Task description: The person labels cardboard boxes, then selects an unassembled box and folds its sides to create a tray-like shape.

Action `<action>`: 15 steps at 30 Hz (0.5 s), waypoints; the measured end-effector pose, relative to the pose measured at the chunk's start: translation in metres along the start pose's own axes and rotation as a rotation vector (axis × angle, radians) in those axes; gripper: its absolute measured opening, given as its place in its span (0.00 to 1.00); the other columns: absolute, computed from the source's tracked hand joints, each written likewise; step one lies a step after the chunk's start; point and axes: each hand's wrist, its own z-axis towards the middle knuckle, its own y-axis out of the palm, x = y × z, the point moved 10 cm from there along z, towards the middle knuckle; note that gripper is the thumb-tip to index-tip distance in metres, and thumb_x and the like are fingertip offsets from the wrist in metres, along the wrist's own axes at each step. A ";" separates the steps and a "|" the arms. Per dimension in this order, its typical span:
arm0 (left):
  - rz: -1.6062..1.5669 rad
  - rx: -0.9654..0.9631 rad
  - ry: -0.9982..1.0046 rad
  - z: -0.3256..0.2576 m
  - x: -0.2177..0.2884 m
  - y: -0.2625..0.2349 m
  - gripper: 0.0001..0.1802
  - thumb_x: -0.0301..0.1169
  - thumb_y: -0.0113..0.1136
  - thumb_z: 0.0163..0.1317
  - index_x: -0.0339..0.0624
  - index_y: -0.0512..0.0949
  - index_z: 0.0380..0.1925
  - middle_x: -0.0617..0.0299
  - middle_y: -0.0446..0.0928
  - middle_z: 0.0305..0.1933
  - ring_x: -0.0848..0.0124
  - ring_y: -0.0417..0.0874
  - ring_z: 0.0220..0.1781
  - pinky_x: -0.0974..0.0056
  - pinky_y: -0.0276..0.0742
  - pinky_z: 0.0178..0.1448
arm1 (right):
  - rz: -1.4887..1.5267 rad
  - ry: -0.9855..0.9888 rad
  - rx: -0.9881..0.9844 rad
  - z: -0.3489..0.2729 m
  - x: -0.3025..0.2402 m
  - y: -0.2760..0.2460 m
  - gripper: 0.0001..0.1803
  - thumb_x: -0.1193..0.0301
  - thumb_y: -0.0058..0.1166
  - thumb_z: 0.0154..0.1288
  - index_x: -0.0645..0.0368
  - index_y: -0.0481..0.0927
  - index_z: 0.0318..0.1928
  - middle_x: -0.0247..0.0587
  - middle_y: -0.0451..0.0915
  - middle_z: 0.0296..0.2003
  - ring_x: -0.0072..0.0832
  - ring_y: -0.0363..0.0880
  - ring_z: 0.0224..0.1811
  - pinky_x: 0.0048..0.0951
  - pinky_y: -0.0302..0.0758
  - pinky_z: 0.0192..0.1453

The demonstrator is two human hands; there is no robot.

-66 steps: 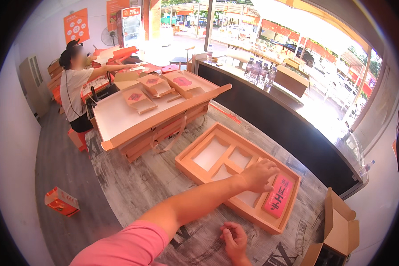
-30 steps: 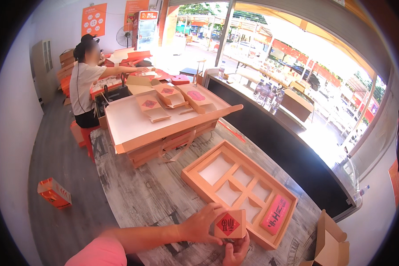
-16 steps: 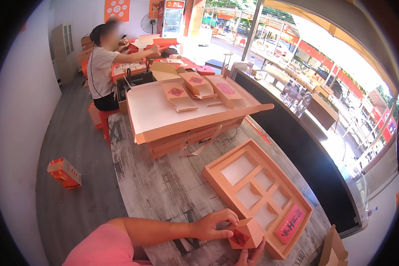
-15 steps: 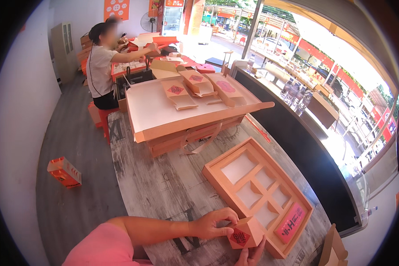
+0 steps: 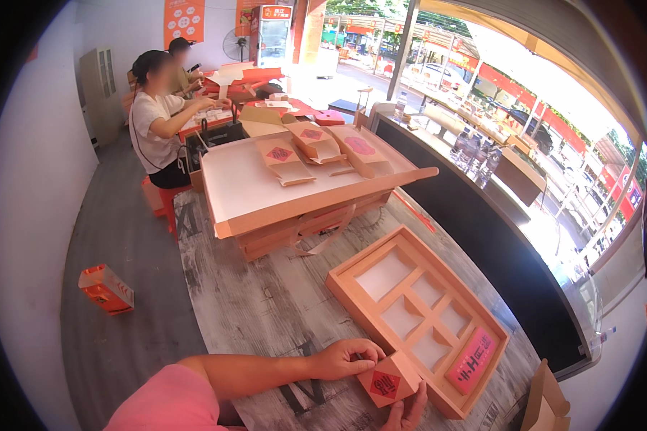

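Near the table's front edge I hold a small brown cardboard box [image 5: 402,368] with a red diamond label. My left hand [image 5: 346,359] is closed at the box's upper left edge, fingers curled. My right hand [image 5: 410,411] grips the box from its lower right side; part of that hand is cut off by the picture's lower edge. Right beside the box lies a shallow cardboard tray [image 5: 352,291] divided into several compartments with white bottoms. A pink-red card with dark lettering [image 5: 474,359] fills the tray's near right compartment.
Beyond, a large box lid [image 5: 230,194] on cardboard carries several folded small boxes [image 5: 284,161]. An opened carton [image 5: 546,402] stands at the lower right. A dark counter [image 5: 474,237] borders the table on the right. Two people [image 5: 158,122] work at the far left. An orange carton [image 5: 106,289] stands on the floor.
The small box has tilted slightly in my hands, with its labelled side turned more into view. My left hand has shifted a little left. The nearer person's outstretched arm has come down.
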 end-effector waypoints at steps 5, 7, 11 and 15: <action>0.005 -0.046 -0.030 0.001 0.000 0.002 0.07 0.30 0.64 0.71 0.39 0.80 0.41 0.55 0.79 0.61 0.71 0.77 0.61 0.63 0.73 0.66 | 0.070 0.062 -0.009 -0.002 0.004 -0.001 0.30 0.69 0.54 0.75 0.67 0.67 0.73 0.61 0.73 0.68 0.54 0.70 0.70 0.48 0.65 0.74; -0.003 -0.040 -0.033 0.001 0.001 0.000 0.05 0.28 0.63 0.70 0.39 0.79 0.39 0.57 0.78 0.59 0.73 0.78 0.58 0.65 0.75 0.63 | 0.068 0.055 -0.018 -0.002 0.003 0.001 0.31 0.69 0.54 0.75 0.67 0.67 0.73 0.62 0.72 0.68 0.54 0.70 0.70 0.48 0.65 0.74; 0.092 -0.066 0.026 0.003 0.004 -0.001 0.06 0.25 0.63 0.68 0.37 0.79 0.42 0.59 0.78 0.59 0.75 0.79 0.57 0.67 0.78 0.60 | 0.069 0.051 -0.037 -0.001 0.002 0.001 0.32 0.68 0.55 0.73 0.66 0.67 0.74 0.62 0.73 0.68 0.55 0.71 0.69 0.48 0.65 0.73; 0.049 -0.056 -0.073 0.003 -0.001 0.000 0.15 0.26 0.64 0.68 0.37 0.79 0.53 0.57 0.77 0.61 0.70 0.79 0.60 0.62 0.78 0.64 | 0.069 0.084 -0.047 -0.003 0.010 0.001 0.34 0.68 0.57 0.71 0.62 0.67 0.75 0.62 0.75 0.65 0.55 0.74 0.66 0.49 0.68 0.70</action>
